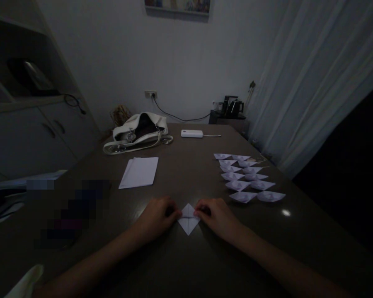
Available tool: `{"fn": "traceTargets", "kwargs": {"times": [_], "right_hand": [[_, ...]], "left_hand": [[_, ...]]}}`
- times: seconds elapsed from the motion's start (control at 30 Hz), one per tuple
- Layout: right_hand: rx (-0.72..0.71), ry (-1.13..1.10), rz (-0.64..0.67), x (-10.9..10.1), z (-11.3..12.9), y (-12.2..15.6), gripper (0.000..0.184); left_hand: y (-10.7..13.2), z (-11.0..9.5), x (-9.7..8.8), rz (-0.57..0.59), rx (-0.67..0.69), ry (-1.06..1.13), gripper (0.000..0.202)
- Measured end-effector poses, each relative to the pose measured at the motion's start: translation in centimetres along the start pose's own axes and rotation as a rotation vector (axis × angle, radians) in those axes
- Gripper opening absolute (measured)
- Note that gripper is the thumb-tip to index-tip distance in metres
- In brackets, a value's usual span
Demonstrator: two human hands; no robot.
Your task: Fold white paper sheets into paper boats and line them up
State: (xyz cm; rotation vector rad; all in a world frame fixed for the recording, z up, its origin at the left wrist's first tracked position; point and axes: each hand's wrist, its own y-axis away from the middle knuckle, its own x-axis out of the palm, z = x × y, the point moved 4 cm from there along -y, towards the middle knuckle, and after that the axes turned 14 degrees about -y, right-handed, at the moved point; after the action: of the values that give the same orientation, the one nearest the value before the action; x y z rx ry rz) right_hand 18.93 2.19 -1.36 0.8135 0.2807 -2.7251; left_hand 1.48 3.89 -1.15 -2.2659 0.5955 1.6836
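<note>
A small white folded paper (188, 223), diamond-shaped with crease lines crossing at its middle, lies on the dark table in front of me. My left hand (161, 213) pinches its left corner between thumb and fingers. At the opposite corner, my right hand (217, 215) grips the paper the same way. Both hands rest low, close to the tabletop. Beyond my right hand stand several folded paper boats (243, 197) in two columns. Past my left hand is a stack of white paper sheets (139, 173).
A white handbag (139, 128) sits at the table's far left, its strap lying in front. Near the far edge lies a white power bank (192, 133) with a short cable. A black kettle (235, 107) stands on a small cabinet behind. A sheer curtain (311, 82) hangs at right.
</note>
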Motion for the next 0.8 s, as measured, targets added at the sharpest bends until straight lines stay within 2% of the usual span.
{"fn": "traceTargets", "kwargs": {"times": [0.13,0.37,0.57,0.7,0.8], "right_hand": [[-0.025,0.008,-0.010,0.1,0.3,0.2,0.014],[-0.028,0.104,-0.005,0.2,0.2,-0.1,0.009],[-0.050,0.123,-0.016,0.2,0.1,0.0,0.016],[0.013,0.135,-0.004,-0.3,0.0,0.1,0.016],[0.030,0.119,0.016,-0.6,0.0,0.2,0.017]], "left_hand": [[-0.3,-0.2,-0.1,0.037,-0.066,-0.067,0.022],[-0.7,-0.2,-0.6,0.129,-0.117,-0.128,0.023],[-0.5,-0.3,-1.2,0.084,-0.135,-0.172,0.018],[-0.4,-1.1,-1.2,-0.011,-0.025,-0.148,0.005],[-0.4,-1.4,-0.9,-0.040,0.094,-0.071,0.015]]}}
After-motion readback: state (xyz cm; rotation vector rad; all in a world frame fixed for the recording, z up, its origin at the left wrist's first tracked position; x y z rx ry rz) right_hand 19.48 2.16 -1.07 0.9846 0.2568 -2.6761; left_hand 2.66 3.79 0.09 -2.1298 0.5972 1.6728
